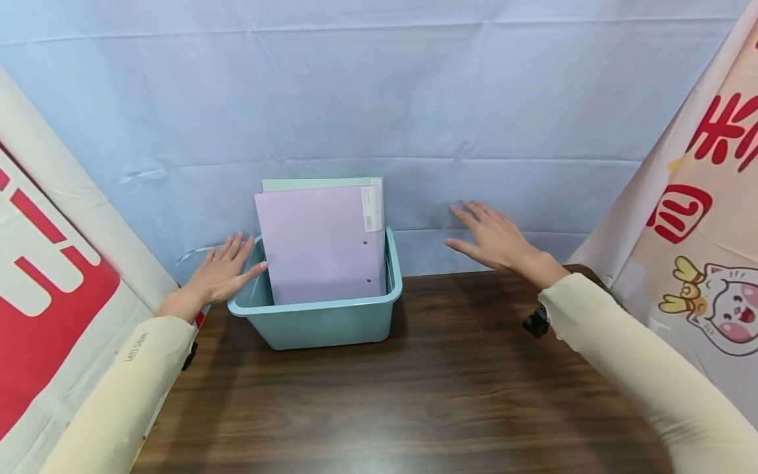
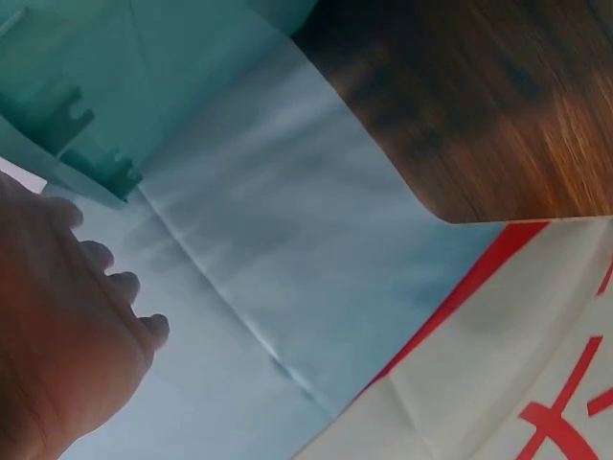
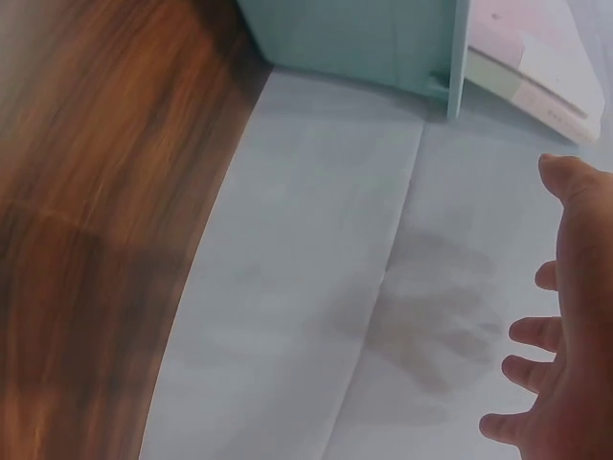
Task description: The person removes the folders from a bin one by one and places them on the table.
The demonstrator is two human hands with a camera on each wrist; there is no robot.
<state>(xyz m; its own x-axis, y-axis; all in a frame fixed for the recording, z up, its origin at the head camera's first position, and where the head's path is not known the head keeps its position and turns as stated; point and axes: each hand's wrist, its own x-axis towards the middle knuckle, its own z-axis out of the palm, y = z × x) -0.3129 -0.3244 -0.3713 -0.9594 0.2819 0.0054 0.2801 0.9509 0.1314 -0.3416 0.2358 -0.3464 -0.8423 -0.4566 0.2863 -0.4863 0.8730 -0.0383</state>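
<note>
A light teal plastic bin [image 1: 331, 326] stands on the dark wooden table near its back edge. Inside it, a purple file folder [image 1: 316, 247] leans upright in front of a pale green one [image 1: 320, 183], both rising above the rim. My left hand [image 1: 222, 271], fingers spread, is by the bin's left side with the thumb near the purple folder; whether it touches the rim I cannot tell. Well to the right of the bin, my right hand [image 1: 494, 237] hovers with straight fingers and holds nothing. In the right wrist view its thumb and fingers [image 3: 534, 333] show apart from the bin.
A pale blue cloth [image 1: 379, 92] hangs behind the wooden table [image 1: 367, 408]. Printed banners flank it: a red and white one [image 1: 53, 283] at left, another with a cartoon cat [image 1: 734, 303] at right.
</note>
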